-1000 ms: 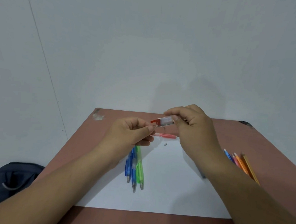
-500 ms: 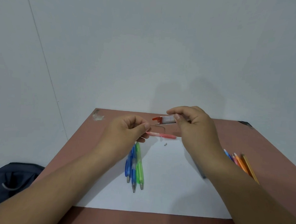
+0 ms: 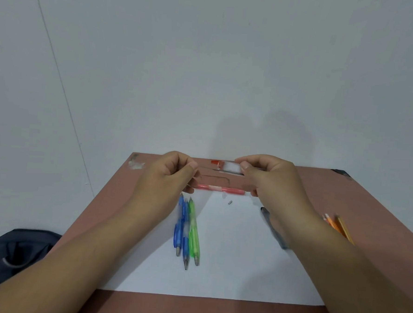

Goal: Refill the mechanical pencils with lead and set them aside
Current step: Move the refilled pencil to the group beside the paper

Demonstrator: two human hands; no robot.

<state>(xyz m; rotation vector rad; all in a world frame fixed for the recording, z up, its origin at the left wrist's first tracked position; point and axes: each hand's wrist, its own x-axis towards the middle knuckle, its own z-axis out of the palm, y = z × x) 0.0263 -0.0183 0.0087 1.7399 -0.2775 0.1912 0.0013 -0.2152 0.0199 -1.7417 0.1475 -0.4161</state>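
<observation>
My right hand [image 3: 271, 184] grips a clear lead case [image 3: 230, 168] with a red cap end, held level above the table's far side. My left hand [image 3: 168, 178] pinches a thin lead [image 3: 206, 168] between thumb and forefinger; the lead reaches to the case's red end. A pink mechanical pencil [image 3: 219, 189] lies crosswise below, between the hands, its left end under my left fingers. Two blue pencils [image 3: 181, 227] and a green pencil [image 3: 193, 230] lie side by side on the white paper [image 3: 230, 266].
A tiny grey piece [image 3: 230, 202] sits on the paper near the pink pencil. My right forearm partly hides a dark pencil [image 3: 272, 227]. Orange and yellow pencils [image 3: 339, 227] lie on the brown table [image 3: 366, 214] at right. A dark bag [image 3: 18, 253] sits on the floor at left.
My left hand has moved left, away from the case's red end, and a thin lead now spans the gap. More of the pink pencil shows. My right hand has stayed nearly in place.
</observation>
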